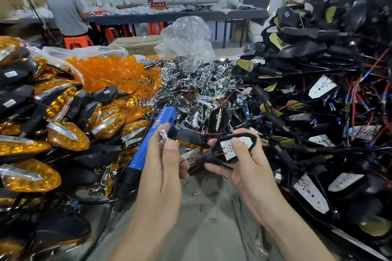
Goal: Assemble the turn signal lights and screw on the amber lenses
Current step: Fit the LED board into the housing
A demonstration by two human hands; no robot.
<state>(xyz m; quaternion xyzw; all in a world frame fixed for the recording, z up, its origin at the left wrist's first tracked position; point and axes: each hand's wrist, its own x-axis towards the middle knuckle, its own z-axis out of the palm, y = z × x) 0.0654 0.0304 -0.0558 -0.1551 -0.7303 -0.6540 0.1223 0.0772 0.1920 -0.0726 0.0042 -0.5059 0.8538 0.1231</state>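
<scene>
The bench [201,229] carried four stocks: finished lights [59,133] at the left of the frame, loose amber lenses [110,72] at upper left-centre, chrome reflectors [191,74] at upper centre, and wired black housings [318,59] filling the right.

A blue power screwdriver [146,144] lay slanted at centre, behind the left grip [161,167], in neither grip.

The right grip [252,167] held one housing [216,149] at centre frame, fingers curled beneath and thumb resting on its white LED board [227,148]. The housing's long axis ran from the stem at lower left to the pointed tip at upper right, open face toward the camera.

The left grip pinched a small clear strip [163,134] between thumb and fingertips, upright, just left of the housing and apart from it.

Judgement: the next fit required the strip to travel right and slightly down onto the open face, so the left grip was the moving one and the right the fixture.

Loose screws [213,220] lay on the bench below both grips.
</scene>
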